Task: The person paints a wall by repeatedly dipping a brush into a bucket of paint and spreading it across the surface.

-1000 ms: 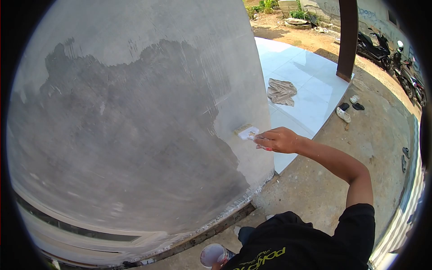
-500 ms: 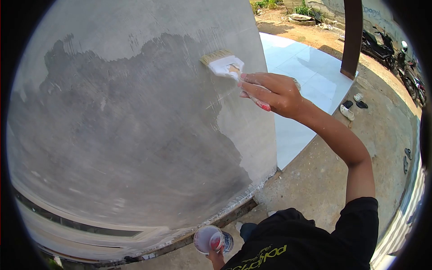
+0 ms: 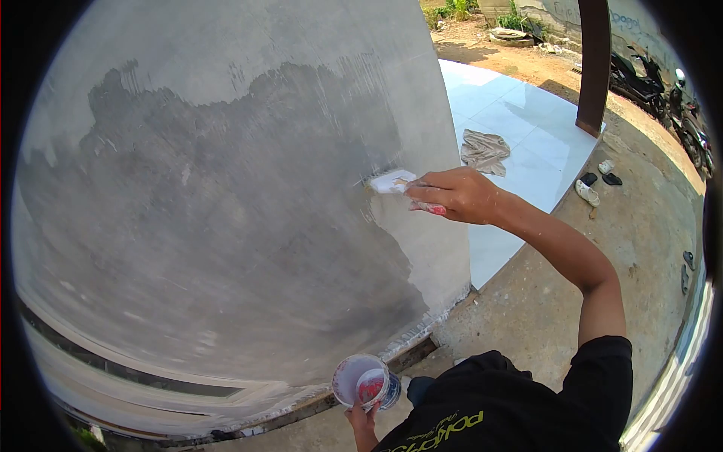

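My right hand (image 3: 458,195) is wrapped round the handle of a wide paintbrush (image 3: 389,181), whose end shows red below my fingers. The brush's bristles press on the grey wall (image 3: 433,233), at the right border of a large dark, wet-looking patch (image 3: 241,203). Down near the wall's foot, my left hand (image 3: 363,416) grips a small paint bucket (image 3: 347,377) by its rim. Inside the bucket are a pale liquid and a red patch.
Beyond the wall's right edge lies a white tiled floor (image 3: 512,109) with a crumpled cloth (image 3: 484,152) on it. A brown post (image 3: 592,68) stands at its corner. Shoes (image 3: 587,193) sit on the concrete, and motorbikes (image 3: 640,83) are parked at the far right.
My right hand has brought the brush down and slightly right along the wall. The dark patch reaches further right near the top. The cloth, hidden behind my hand before, now shows.
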